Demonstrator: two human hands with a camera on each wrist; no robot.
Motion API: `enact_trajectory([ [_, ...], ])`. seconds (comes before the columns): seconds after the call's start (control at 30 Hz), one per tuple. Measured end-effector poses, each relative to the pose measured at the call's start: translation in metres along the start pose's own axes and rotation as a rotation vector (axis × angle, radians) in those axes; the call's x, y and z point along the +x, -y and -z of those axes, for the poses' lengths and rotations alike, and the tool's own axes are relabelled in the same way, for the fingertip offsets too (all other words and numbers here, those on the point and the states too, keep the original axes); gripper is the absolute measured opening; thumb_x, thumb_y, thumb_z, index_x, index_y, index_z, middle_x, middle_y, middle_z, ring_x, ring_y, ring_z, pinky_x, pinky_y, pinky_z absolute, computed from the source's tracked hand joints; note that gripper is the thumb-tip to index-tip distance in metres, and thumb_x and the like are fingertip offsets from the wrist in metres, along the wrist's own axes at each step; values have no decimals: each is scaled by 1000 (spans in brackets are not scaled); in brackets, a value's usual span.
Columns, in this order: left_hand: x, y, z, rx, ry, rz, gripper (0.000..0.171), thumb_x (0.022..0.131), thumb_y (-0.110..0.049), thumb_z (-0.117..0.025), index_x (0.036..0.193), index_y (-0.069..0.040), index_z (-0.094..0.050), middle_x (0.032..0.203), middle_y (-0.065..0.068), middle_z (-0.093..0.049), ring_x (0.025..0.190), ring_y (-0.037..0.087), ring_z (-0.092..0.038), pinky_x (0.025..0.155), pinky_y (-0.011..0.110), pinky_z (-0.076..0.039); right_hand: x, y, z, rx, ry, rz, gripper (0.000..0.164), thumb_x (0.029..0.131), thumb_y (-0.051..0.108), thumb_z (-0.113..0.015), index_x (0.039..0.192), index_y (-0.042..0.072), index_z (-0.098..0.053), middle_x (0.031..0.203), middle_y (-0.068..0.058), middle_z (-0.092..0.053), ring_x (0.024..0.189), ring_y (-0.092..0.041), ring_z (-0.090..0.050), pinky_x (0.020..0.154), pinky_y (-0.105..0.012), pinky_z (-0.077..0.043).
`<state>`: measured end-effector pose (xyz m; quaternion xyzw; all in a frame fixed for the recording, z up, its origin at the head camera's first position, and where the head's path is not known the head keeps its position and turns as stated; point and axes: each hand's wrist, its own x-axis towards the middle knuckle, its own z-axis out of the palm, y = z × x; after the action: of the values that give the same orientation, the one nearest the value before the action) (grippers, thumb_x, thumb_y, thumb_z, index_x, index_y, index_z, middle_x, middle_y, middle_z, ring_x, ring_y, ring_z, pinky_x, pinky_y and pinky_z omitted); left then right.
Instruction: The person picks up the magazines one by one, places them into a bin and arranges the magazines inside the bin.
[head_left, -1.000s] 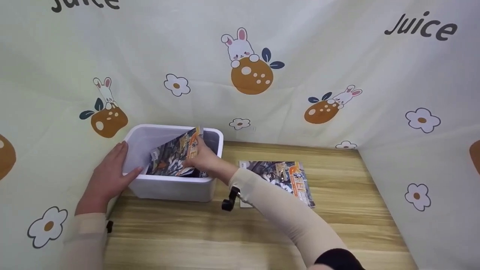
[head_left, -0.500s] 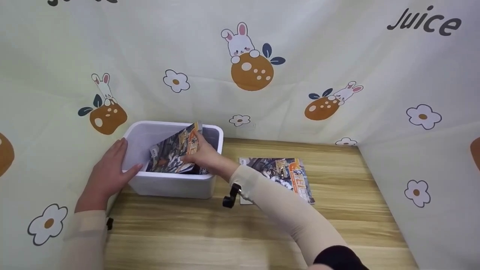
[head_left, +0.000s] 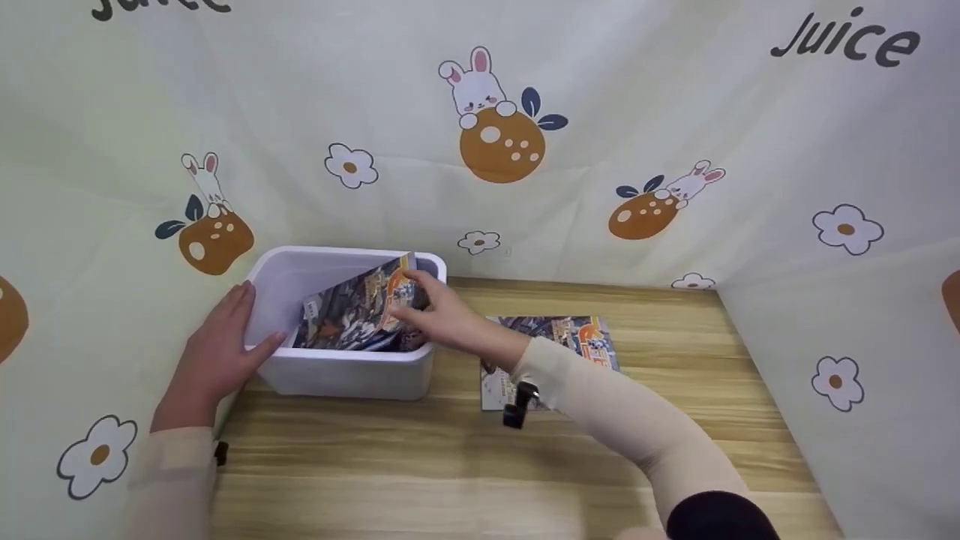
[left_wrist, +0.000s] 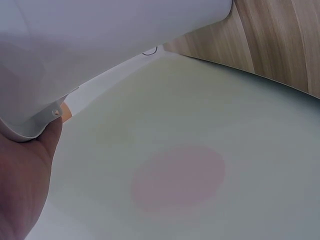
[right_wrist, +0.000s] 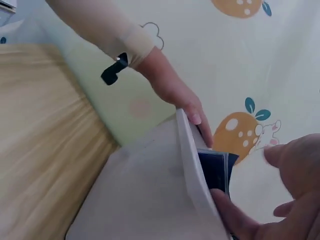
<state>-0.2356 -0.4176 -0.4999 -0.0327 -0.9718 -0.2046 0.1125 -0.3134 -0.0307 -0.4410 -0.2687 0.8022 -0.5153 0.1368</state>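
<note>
While left hand [head_left: 217, 352] steadies bin [head_left: 345, 379] wall | right hand [head_left: 442, 319], fingers loose, touches book [head_left: 352, 315] leaning inside bin | thin, floppy, glossy; pinch top edge.

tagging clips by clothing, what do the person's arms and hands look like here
Both hands are bare: no gloves or rings show on the left hand or the right hand. Each arm wears a snug cream sleeve reaching to the wrist. A dark cuff covers the right arm higher up. A small black camera mount is strapped at the right wrist, another at the left.
</note>
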Motion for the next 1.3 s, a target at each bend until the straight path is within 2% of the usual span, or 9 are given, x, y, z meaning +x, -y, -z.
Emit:
enact_trajectory([
  [0.1, -1, 1, 0, -5, -16, -6, 105, 106, -64, -61, 175, 1, -16, 180, 30, -19, 165, 53, -19, 125, 80, -23, -24, -21, 25, 124, -87, 86, 61, 107, 25, -76, 160, 9, -51, 156, -19, -55, 104, -39, -75, 79, -43, -69],
  [0.17, -1, 1, -1, -6, -20, -8, 105, 106, -64, -61, 175, 2, -17, 179, 31, -20, 165, 53, -20, 125, 80, -24, -42, -43, 44, 190, -160, 108, 46, 108, 17, -74, 150, 6, -58, 147, -17, -60, 95, -37, -75, 70, -39, -68],
  [0.3, 2, 0, -1, -3, -2, -3, 108, 105, -66, -60, 175, 2, -15, 179, 31, -19, 164, 54, -19, 124, 81, -24, -75, -99, 91, 91, -334, 54, 30, 108, 16, -74, 135, 5, -65, 125, -13, -69, 83, -26, -72, 61, -32, -62],
  [0.43, 3, 1, 0, -3, -5, 4, 108, 105, -67, -60, 176, 0, -13, 181, 29, -17, 166, 53, -17, 125, 80, -22, -104, -161, 139, -206, -448, -106, 51, 106, 34, -79, 141, 1, -61, 119, -18, -70, 93, -29, -72, 73, -40, -64],
  [0.6, 4, 0, 1, -4, 4, 10, 107, 105, -66, -60, 176, -2, -11, 182, 27, -15, 167, 51, -15, 126, 80, -21, -145, -215, 176, -421, -437, -375, 92, 100, 52, -80, 162, -5, -40, 144, -37, -56, 125, -51, -64, 105, -65, -57],
  [0.73, 2, 0, -2, -11, 19, 19, 107, 105, -67, -59, 176, -3, -11, 182, 27, -14, 167, 51, -14, 126, 79, -20, -168, -231, 176, -459, -362, -531, 115, 92, 54, -88, 170, -4, -26, 154, -47, -39, 136, -64, -52, 115, -74, -46],
  [0.83, -1, 1, -4, -12, 13, 23, 107, 105, -66, -60, 176, -2, -12, 182, 27, -15, 167, 51, -15, 126, 79, -21, -173, -230, 166, -480, -320, -582, 127, 84, 52, -95, 172, -4, -22, 158, -50, -33, 141, -68, -43, 117, -78, -40],
  [1.0, -1, 1, -4, -14, 6, 22, 108, 105, -67, -60, 177, -3, -12, 182, 26, -14, 167, 50, -14, 127, 79, -20, -165, -221, 154, -538, -307, -583, 132, 76, 44, -102, 171, -6, -25, 158, -50, -36, 145, -69, -37, 118, -80, -37],
  [1.3, 2, -1, -4, 3, 14, 8, 107, 105, -64, -61, 175, 1, -13, 180, 30, -17, 166, 51, -15, 126, 79, -22, -154, -216, 149, -554, -271, -580, 131, 75, 28, -105, 171, -8, -23, 158, -50, -39, 147, -71, -35, 122, -76, -36],
])
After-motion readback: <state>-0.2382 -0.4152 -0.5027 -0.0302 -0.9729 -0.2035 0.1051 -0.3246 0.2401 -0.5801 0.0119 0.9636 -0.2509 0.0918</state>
